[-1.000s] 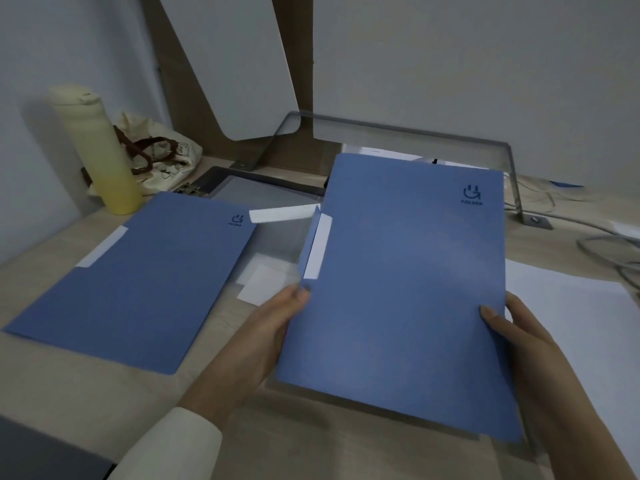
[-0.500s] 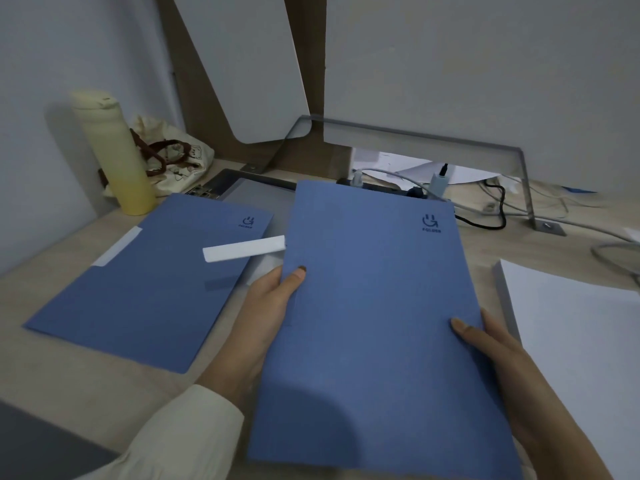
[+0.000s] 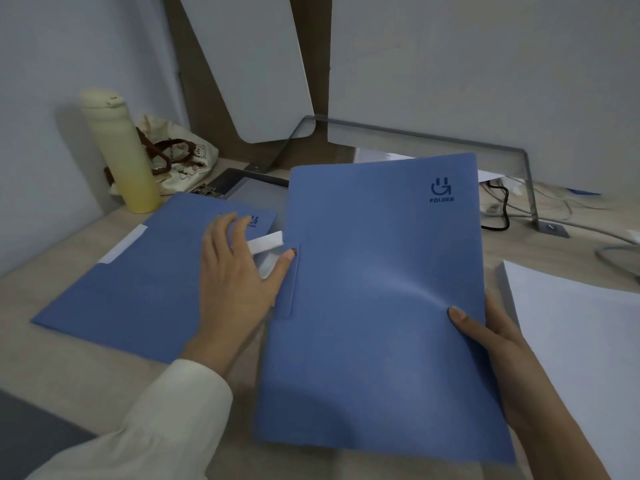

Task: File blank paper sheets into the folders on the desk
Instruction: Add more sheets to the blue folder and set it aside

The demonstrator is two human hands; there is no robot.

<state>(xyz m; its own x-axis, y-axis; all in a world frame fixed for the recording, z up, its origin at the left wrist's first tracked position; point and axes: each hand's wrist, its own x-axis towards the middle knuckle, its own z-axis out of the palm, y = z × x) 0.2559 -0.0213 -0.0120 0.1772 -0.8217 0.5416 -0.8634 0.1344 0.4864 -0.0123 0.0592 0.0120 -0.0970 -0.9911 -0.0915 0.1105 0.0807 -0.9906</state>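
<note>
- Cream sleeve (image 3: 166,427) and a dark grey slab (image 3: 27,434) take the near-left corner. The bare pale wooden surface (image 3: 69,368) beside them is the best open room.
- Right hand (image 3: 502,344) pinches the right edge of the large blue card folder (image 3: 374,306), thumb on top. The cover creases outward from the thumb, so a harder squeeze likely sets a permanent kink.
- Left hand (image 3: 235,271) is released, fingers spread, with only the thumb tip touching the folder's left edge at the tab notch. Support is basically one-sided. If the right pinch slips, I expect the folder to swing down or skid.
- The held folder is closed, far corner bowed up. I can't tell if its near edge touches the surface, and no sheet is visible in it.
- The stack of blank white paper sheets (image 3: 581,341) lies flat just beside the right hand. The folder's right edge could skew the top sheets.
- The second blue folder (image 3: 138,289) lies flat on the left, with the left fingers over its right edge. The loose white paper strip (image 3: 266,241) there could get flicked off or trapped inside.
- Far left, the tall pale yellow bottle (image 3: 121,154) stands upright near that folder's far corner, with a cloth tote bag (image 3: 176,164) behind it. Pushing the folder away risks tipping the bottle.
- Far centre, the dark tablet (image 3: 249,185), grey metal frame (image 3: 415,136) and black cables (image 3: 498,209) sit behind the held folder. There's little room forward and a snag risk.
</note>
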